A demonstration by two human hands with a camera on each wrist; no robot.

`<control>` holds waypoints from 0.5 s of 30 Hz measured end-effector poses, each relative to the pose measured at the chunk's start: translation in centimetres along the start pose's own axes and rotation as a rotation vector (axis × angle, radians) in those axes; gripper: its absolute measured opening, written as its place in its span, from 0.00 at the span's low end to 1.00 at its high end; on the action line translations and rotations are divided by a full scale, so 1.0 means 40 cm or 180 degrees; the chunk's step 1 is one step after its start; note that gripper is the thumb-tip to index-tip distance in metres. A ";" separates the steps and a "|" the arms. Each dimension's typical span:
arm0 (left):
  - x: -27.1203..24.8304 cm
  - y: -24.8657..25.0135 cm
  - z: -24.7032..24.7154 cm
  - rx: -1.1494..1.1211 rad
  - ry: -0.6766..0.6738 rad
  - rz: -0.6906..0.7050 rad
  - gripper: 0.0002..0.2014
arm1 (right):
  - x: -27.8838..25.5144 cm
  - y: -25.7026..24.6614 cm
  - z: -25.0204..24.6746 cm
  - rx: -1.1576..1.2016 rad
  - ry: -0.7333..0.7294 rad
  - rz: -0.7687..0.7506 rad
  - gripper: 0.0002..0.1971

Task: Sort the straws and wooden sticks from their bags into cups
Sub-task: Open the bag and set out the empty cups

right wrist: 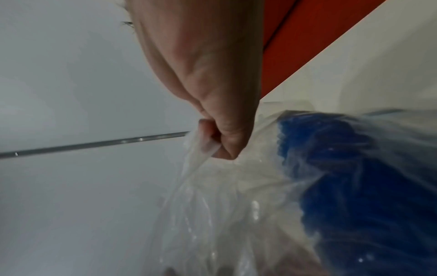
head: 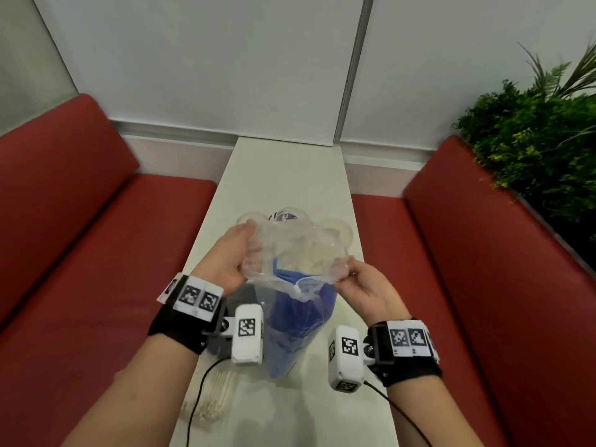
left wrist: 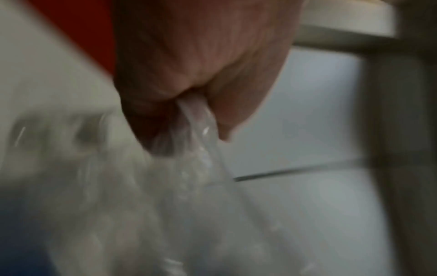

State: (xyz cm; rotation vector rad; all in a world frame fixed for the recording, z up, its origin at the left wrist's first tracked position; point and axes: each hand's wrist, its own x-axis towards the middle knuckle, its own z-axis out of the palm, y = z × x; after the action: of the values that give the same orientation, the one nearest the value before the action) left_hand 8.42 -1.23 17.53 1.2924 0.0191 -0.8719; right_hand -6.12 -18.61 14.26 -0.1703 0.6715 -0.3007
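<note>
A clear plastic bag (head: 300, 250) full of blue straws (head: 296, 321) hangs upright over the narrow white table (head: 287, 175). My left hand (head: 250, 243) grips the left side of the bag's mouth, and my right hand (head: 345, 269) pinches the right side. Up close, the left hand (left wrist: 196, 119) has bunched plastic squeezed between thumb and fingers. The right hand (right wrist: 208, 145) pinches a fold of the bag (right wrist: 224, 205) beside the blue straws (right wrist: 343, 168). Clear plastic cups (head: 338, 227) stand behind the bag, partly hidden. A second clear bag with pale wooden sticks (head: 213, 395) lies at the near left.
Red padded benches (head: 96, 253) run along both sides of the table, with a white wall behind. A green plant (head: 535, 137) stands at the far right. Thin black cables (head: 200, 391) trail from the wrist cameras over the near end of the table.
</note>
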 end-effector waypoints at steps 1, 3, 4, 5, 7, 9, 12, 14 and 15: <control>0.001 -0.012 -0.009 0.0848 0.0089 0.0362 0.20 | 0.005 0.004 -0.009 -0.0096 -0.0016 0.0124 0.08; 0.000 -0.031 -0.016 0.2576 -0.0153 0.0911 0.38 | 0.009 0.018 -0.019 -0.0653 -0.0133 0.0239 0.02; 0.001 -0.043 -0.015 0.3388 -0.0336 0.1057 0.45 | 0.007 0.028 -0.018 -0.1039 -0.0205 0.0268 0.09; 0.001 -0.055 -0.011 0.4057 -0.0387 0.1168 0.50 | 0.008 0.036 -0.017 -0.1411 -0.0250 0.0296 0.17; 0.003 -0.073 0.007 0.4546 -0.0290 0.1565 0.60 | 0.012 0.053 0.000 -0.2108 -0.0293 0.0219 0.23; 0.014 -0.087 0.025 0.4173 -0.0439 0.2109 0.65 | 0.015 0.063 0.014 -0.2736 -0.0213 0.0032 0.27; 0.019 -0.072 0.039 0.4057 -0.1012 0.2042 0.46 | 0.015 0.065 0.034 -0.3142 -0.0210 -0.0210 0.26; 0.027 -0.064 0.034 0.4420 -0.0881 0.1940 0.12 | 0.011 0.056 0.043 -0.3305 -0.0339 -0.0363 0.20; 0.031 -0.062 0.027 0.4455 -0.0644 0.1959 0.01 | 0.004 0.050 0.044 -0.3582 -0.0398 -0.0473 0.16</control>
State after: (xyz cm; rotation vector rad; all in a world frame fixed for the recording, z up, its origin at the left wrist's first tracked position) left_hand 7.39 -2.86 15.26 2.2692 -1.2773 -0.3884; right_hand -4.45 -16.68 15.03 -1.3058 0.6413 -0.0205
